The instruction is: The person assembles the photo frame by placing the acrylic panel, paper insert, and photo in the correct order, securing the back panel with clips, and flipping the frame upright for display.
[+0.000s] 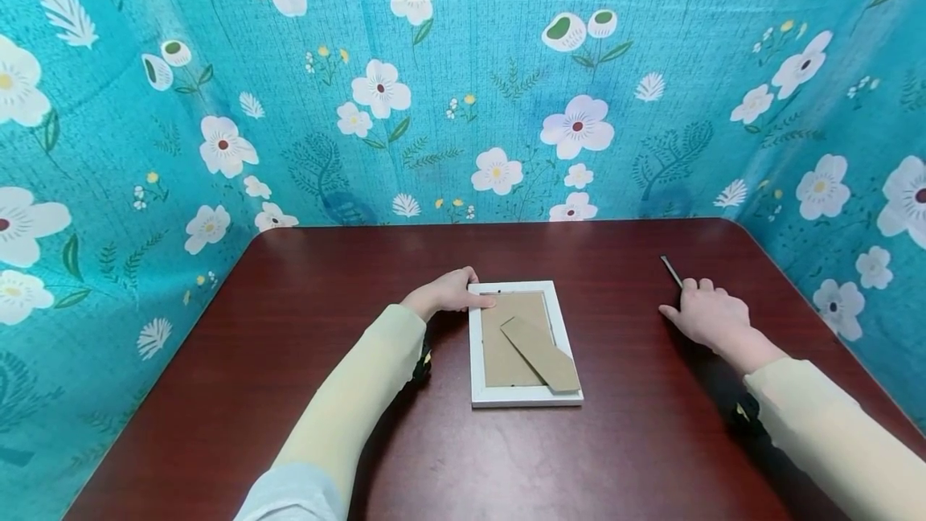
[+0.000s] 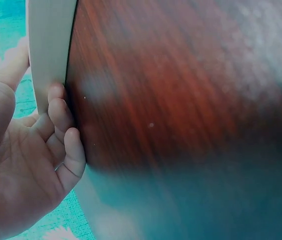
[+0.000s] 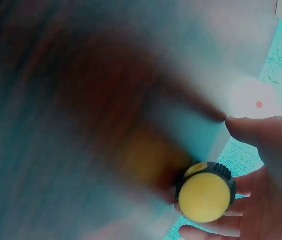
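Observation:
A white picture frame (image 1: 476,360) lies face down on the table, its brown backing board (image 1: 499,356) and slanted easel stand (image 1: 538,354) uppermost. My left hand (image 1: 450,292) grips its upper left edge, thumb over the border; in the left wrist view the fingers bend at the frame's side (image 2: 51,55). Over at the right, my right hand (image 1: 712,313) is over a screwdriver (image 1: 671,270), whose metal shaft points away. The right wrist view shows its yellow and black handle (image 3: 204,197) against the fingers, with the thumb stretched apart from it, its tip at the tabletop.
The dark red wooden table (image 1: 325,280) has rounded far corners and a glossy top. A turquoise floral cloth (image 1: 448,87) hangs behind it and along both sides.

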Demonstrator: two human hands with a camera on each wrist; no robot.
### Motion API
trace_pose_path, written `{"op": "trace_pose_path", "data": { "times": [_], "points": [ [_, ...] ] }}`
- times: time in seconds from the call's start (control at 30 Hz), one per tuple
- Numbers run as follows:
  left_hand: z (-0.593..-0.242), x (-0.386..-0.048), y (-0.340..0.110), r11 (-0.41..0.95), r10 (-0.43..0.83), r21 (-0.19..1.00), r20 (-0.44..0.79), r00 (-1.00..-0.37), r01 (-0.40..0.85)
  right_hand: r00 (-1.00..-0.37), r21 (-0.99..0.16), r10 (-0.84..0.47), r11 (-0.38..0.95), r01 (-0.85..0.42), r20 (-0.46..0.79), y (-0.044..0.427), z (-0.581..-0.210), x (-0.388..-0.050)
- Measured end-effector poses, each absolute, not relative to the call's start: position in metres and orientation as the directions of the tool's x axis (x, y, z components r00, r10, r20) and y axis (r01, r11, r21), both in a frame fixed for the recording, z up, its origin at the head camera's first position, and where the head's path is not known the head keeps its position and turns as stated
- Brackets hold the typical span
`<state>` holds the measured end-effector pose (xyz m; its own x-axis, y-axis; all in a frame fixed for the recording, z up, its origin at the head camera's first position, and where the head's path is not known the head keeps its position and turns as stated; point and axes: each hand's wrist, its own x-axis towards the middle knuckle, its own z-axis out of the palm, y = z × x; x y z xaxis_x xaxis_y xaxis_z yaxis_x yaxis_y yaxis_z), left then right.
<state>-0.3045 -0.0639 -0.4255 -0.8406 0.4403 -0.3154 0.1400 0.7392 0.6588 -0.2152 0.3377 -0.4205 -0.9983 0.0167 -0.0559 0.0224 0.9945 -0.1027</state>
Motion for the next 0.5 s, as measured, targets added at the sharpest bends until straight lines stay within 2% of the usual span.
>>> {"op": "trace_pose_path", "data": {
  "times": [0.23,0.5],
  "points": [
    [-0.4249,-0.3043,-0.0623,0.748,0.429,0.651,-0.325,-0.843,0.129,-0.994,-0.071,0.035,0.997,0.042,-0.099,0.3377,-0.4189,-0.2161],
    [-0.4244,-0.3033,-0.0616,0.759,0.413,0.640,-0.334,-0.847,0.117,-0.998,-0.073,-0.007,0.997,-0.003,-0.063,0.3399,-0.4190,-0.2128]
  ]
}}
